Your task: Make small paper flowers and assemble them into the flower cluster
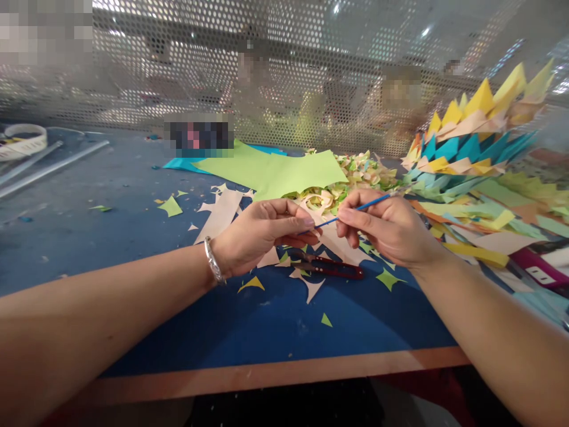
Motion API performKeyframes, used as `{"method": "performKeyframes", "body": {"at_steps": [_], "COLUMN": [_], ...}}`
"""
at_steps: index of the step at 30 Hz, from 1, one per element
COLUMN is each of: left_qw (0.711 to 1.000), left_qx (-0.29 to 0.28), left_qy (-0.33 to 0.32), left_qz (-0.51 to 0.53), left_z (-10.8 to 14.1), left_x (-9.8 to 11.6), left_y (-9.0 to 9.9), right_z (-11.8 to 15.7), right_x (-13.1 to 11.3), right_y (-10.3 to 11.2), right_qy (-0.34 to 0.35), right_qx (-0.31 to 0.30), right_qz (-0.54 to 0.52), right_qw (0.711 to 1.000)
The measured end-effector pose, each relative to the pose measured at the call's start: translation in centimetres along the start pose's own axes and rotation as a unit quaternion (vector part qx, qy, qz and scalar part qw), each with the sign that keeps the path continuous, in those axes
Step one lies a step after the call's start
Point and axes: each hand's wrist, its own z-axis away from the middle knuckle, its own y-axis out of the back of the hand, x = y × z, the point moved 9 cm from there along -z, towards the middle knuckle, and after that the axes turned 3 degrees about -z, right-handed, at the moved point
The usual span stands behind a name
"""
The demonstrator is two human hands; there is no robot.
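A thin blue stick slants between my two hands above the table. My right hand pinches it between thumb and fingers, and its pale far end sticks out past the knuckles. My left hand, with a silver bangle on the wrist, is closed in a pinch at the stick's lower tip. A small pale bit shows by the left fingertips, too small to name. Just below the hands lie dark red snips, among pale paper offcuts and a green offcut.
Behind the hands lie green paper sheets and a heap of small paper pieces. Folded paper points stand in a layered stack at the right, near paper strips. A perforated metal screen borders the back. A tape roll is far left.
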Motion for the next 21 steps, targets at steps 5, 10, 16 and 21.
{"method": "performKeyframes", "body": {"at_steps": [5,10,16,21], "left_qw": [1.0,1.0,1.0,0.999], "left_qx": [-0.008,-0.001,0.014,0.009], "left_qy": [0.009,0.005,-0.008,-0.004], "left_qz": [-0.003,-0.014,-0.021,-0.039], "left_z": [-0.11,-0.13,-0.13,-0.12], "left_x": [-0.21,-0.25,0.02,0.04], "left_y": [-0.12,0.06,0.39,0.21], "right_z": [0.04,0.05,-0.08,-0.11], "right_x": [0.29,0.47,0.33,0.31], "right_y": [-0.11,-0.29,-0.25,-0.36], "right_qy": [-0.012,-0.015,-0.009,-0.007], "right_qx": [-0.008,-0.018,-0.013,-0.012], "right_qz": [-0.009,-0.015,-0.002,0.008], "right_qw": [1.0,1.0,1.0,1.0]}}
